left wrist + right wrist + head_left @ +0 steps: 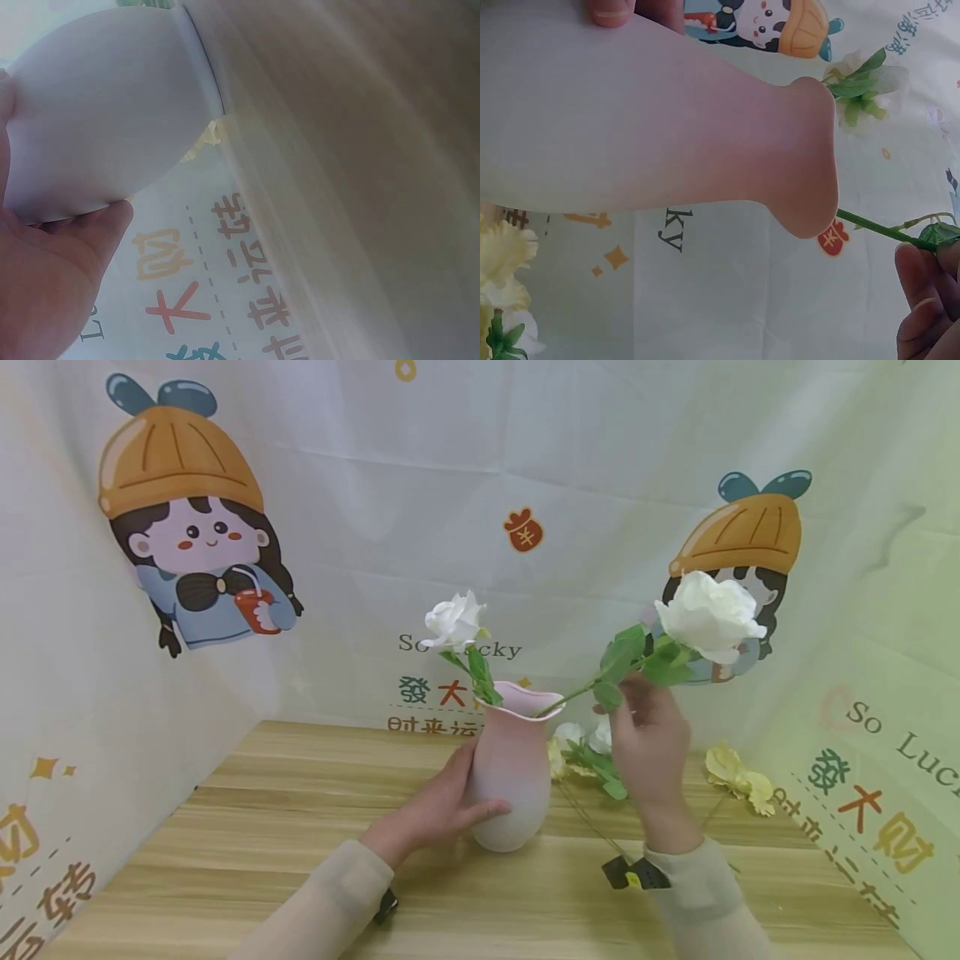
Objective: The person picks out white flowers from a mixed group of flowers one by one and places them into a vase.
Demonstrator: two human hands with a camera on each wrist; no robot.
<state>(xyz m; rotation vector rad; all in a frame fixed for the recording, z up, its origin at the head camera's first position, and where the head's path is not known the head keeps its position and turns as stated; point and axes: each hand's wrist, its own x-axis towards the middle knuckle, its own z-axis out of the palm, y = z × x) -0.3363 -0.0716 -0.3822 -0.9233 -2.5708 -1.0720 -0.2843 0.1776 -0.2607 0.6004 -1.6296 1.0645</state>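
A pink-and-white vase (512, 768) stands upright on the wooden table (262, 827). My left hand (438, 806) wraps round its lower body; the left wrist view shows the vase (105, 112) against my palm. One white rose (455, 620) stands in the vase. My right hand (648, 739) pinches the green stem (581, 692) of a second white rose (708, 614), whose stem end is in the vase mouth and whose bloom leans out to the right. In the right wrist view the stem (877, 229) leaves the vase rim (817, 150) toward my fingers (922, 300).
More loose flowers lie on the table behind the vase: white and yellow blooms (577, 747) and a yellow one (738, 777) at the right. A printed cartoon cloth (187, 543) walls in the back and both sides.
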